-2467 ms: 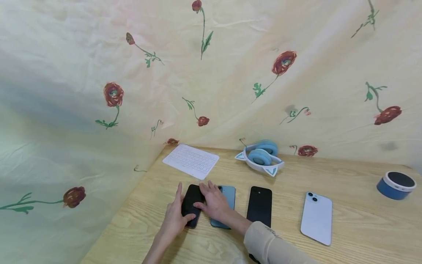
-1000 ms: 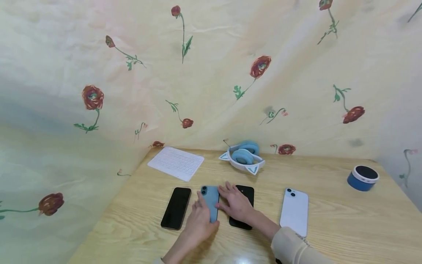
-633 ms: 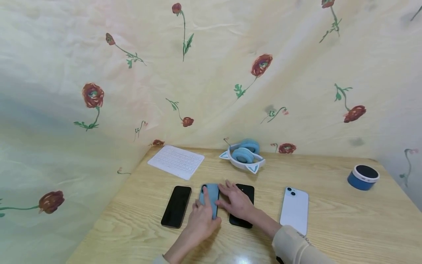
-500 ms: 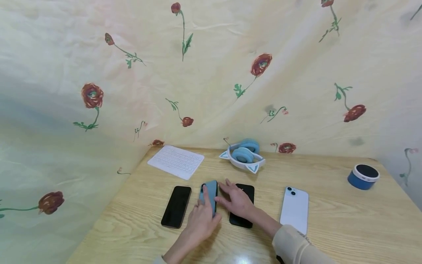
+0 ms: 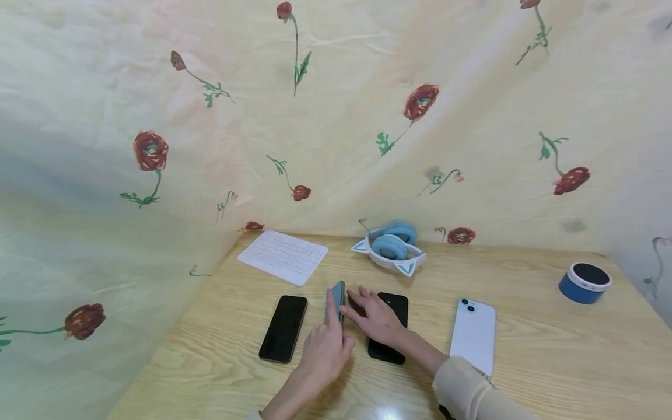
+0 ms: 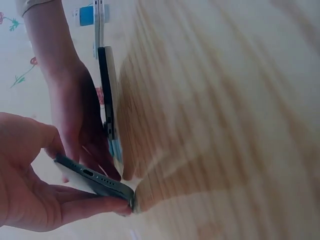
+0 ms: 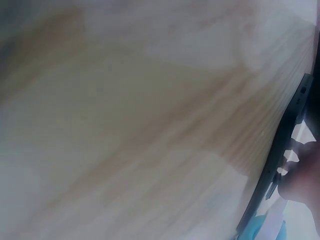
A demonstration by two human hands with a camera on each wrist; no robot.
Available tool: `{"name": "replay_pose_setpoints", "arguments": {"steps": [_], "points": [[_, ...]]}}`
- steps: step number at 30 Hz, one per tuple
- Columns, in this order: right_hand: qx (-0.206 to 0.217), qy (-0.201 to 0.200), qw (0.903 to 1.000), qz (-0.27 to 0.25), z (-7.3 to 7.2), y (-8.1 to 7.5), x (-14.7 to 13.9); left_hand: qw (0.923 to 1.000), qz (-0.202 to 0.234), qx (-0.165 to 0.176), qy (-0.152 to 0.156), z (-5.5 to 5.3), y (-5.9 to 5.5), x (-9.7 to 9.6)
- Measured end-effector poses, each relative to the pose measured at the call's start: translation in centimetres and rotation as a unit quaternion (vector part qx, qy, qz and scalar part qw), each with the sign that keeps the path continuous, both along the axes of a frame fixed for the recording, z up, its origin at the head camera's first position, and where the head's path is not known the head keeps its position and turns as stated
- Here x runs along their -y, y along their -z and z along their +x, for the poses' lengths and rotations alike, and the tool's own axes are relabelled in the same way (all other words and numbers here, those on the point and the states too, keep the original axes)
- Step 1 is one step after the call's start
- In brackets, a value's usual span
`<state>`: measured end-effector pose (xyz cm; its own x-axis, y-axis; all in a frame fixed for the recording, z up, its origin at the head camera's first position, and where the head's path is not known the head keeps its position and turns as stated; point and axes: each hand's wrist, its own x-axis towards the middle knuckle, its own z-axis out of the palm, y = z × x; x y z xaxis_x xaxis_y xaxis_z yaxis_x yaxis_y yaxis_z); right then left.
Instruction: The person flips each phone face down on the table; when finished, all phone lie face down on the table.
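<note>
My left hand (image 5: pixel 322 353) grips a blue phone (image 5: pixel 338 296) between thumb and fingers, index finger stretched along its back. The phone is tilted up onto its long edge; the left wrist view shows its bottom end with the charging port (image 6: pixel 88 172). Just right of it, my right hand (image 5: pixel 379 319) reaches over a black phone (image 5: pixel 387 352) lying face down. Its fingers are loosely spread, thumb tip close to the blue phone; whether it touches is unclear. In the right wrist view the black phone (image 7: pixel 276 150) shows edge-on below a hand.
Left of the hands lies a phone with a dark screen (image 5: pixel 283 329) facing up. A pale blue phone (image 5: pixel 473 335) is face down to the right. Behind are a white keyboard (image 5: pixel 283 256) and cat-ear headphones (image 5: pixel 391 251). A round blue speaker (image 5: pixel 584 284) stands far right.
Both hands have moved right, from the dark-screen phone to the blue one. My left hand has tipped the blue phone from flat onto its edge. The dark-screen phone now lies alone.
</note>
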<state>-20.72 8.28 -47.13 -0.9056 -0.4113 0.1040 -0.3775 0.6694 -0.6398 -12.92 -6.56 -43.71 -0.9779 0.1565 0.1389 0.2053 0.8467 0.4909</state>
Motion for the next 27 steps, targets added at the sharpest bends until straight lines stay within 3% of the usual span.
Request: {"name": "replay_pose_setpoints", "arguments": {"steps": [4, 7, 11, 14, 20, 27], "points": [[0.003, -0.002, 1.0000, -0.007, -0.1, -0.1, 0.6, 0.9998, -0.004, -0.021, 0.001, -0.1, 0.0, 0.1], [0.004, -0.007, 0.9999, -0.011, -0.1, 0.0, 0.9, 0.9994, 0.019, -0.027, 0.006, -0.3, 0.0, 0.3], [0.002, -0.017, 0.9998, 0.004, 0.0, 0.2, 1.3, 0.9977, 0.066, -0.011, 0.003, -0.3, 0.1, 0.7], [-0.014, -0.025, 0.9994, 0.017, 0.1, 0.4, 1.3, 0.9970, 0.077, 0.008, -0.002, -0.3, 0.2, 1.1], [-0.061, -0.040, 0.9956, 0.058, 0.2, 0.6, 1.5, 0.9972, 0.069, 0.028, -0.006, -0.6, 0.3, 1.8], [-0.071, -0.033, 0.9933, 0.085, 0.5, 0.7, 1.8, 0.9979, 0.041, 0.045, -0.020, -1.1, 0.5, 2.9]]}}
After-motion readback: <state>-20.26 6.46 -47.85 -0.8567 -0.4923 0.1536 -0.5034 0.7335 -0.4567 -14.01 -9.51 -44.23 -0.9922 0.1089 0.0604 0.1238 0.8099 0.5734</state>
